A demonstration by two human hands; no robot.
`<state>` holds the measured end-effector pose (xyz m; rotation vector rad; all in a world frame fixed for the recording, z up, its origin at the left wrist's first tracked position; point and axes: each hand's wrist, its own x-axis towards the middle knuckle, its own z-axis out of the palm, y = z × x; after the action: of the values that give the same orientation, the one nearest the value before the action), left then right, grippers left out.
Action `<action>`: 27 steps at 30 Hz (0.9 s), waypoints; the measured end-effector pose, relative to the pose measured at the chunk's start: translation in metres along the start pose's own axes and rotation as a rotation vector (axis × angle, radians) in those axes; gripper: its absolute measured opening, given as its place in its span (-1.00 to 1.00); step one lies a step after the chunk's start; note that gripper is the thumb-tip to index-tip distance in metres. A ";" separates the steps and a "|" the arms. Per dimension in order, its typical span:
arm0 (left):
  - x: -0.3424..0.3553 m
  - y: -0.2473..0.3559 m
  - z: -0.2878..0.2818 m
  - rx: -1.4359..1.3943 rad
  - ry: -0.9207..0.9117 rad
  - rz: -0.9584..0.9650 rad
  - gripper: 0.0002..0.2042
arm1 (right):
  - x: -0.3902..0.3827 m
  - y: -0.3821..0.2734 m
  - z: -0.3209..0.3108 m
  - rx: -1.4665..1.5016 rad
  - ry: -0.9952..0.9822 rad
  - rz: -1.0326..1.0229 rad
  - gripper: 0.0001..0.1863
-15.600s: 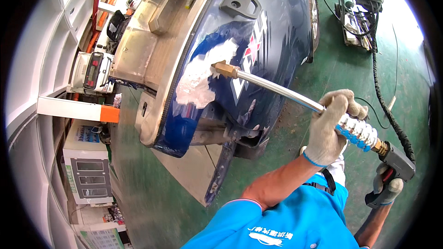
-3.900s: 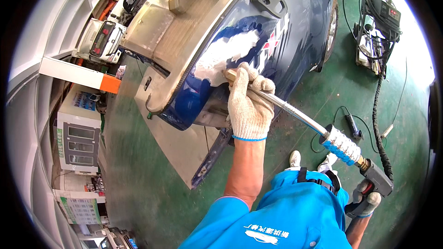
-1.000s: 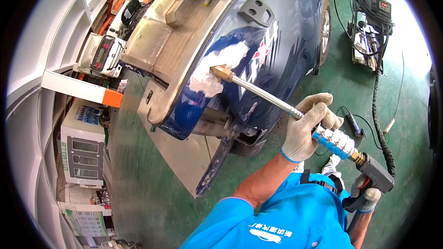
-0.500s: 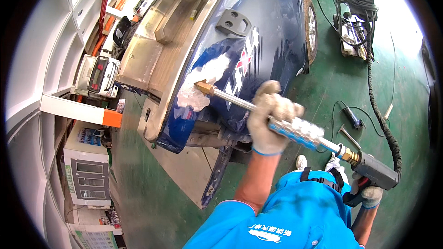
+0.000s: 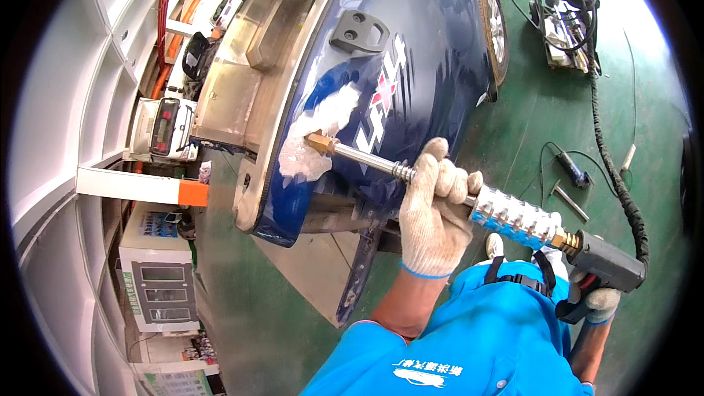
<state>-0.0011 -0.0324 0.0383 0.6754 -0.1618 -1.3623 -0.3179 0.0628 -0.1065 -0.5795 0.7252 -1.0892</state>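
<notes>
A slide-hammer dent puller (image 5: 367, 159) reaches from my right side across to a dark blue vehicle panel (image 5: 422, 95). Its brass-coloured tip (image 5: 321, 144) touches the bare, whitish repair patch (image 5: 304, 160) near the panel's edge. My left hand (image 5: 438, 220), in a white knit glove, is closed loosely around the rod; its far-side fingers are partly hidden. Just right of that hand, the ribbed silver sliding weight (image 5: 513, 216) sits against the brass fitting. My gloved right hand (image 5: 603, 303) grips the grey pistol-shaped handle (image 5: 607, 260), its fingers partly covered by it.
A thick black cable (image 5: 612, 169) runs from the handle to a welder cart (image 5: 565, 22) at the far right. A corded power tool (image 5: 574, 170) and a hammer (image 5: 570, 202) lie on the green floor. At left stands an orange-and-white post (image 5: 139, 185).
The sliding weight has moved right along the rod, away from my left hand and up to the handle's fitting. The tip stays on the patch. The view has shifted slightly.
</notes>
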 end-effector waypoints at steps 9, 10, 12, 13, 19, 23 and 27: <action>0.033 -0.004 -0.019 -0.375 -0.675 -0.021 -0.60 | 0.012 -0.012 -0.003 -0.433 -0.141 -0.255 -0.16; 0.032 -0.003 -0.018 -0.371 -0.660 -0.035 -0.60 | 0.010 -0.009 -0.004 -0.285 -0.117 -0.178 -0.10; 0.011 -0.002 0.000 -0.034 -0.126 -0.003 -0.65 | 0.008 0.001 -0.004 0.076 -0.035 -0.027 0.14; 0.007 -0.008 0.004 0.054 -0.052 0.031 -0.69 | 0.007 0.021 -0.025 0.245 -0.030 0.020 0.06; -0.026 -0.005 -0.003 1.050 -0.248 0.168 -0.39 | 0.019 0.099 -0.062 0.833 -0.303 0.231 -0.36; 0.020 0.109 0.021 2.497 -0.218 1.055 -0.11 | 0.013 0.129 -0.053 1.053 -0.308 0.170 -0.46; 0.027 0.199 0.038 2.879 0.272 0.868 -0.06 | 0.017 0.110 -0.030 1.317 -0.347 0.152 -0.59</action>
<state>0.1553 -0.0605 0.1669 2.4234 -2.0114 0.8730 -0.2728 0.0844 -0.2103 0.4167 -0.3144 -1.0451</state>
